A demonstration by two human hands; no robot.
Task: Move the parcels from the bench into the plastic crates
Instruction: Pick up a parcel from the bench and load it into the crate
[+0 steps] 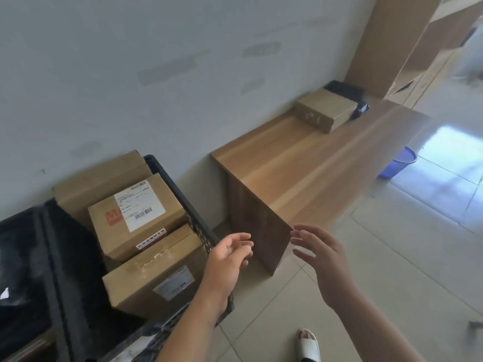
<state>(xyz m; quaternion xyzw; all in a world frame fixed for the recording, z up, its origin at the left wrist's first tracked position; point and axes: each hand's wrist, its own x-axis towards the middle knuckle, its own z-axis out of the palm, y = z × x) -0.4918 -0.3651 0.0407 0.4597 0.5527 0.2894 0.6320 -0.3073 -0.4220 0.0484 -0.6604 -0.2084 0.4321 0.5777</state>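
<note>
With left hand [230,259] and right hand [321,257] open and empty, we reach along the bench [300,163] and grip the last parcel [326,109] by opposite sides.

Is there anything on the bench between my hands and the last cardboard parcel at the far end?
Nothing visible. The bench top is bare from its near end, by the left hand and right hand, up to the parcel against the wall.
</note>
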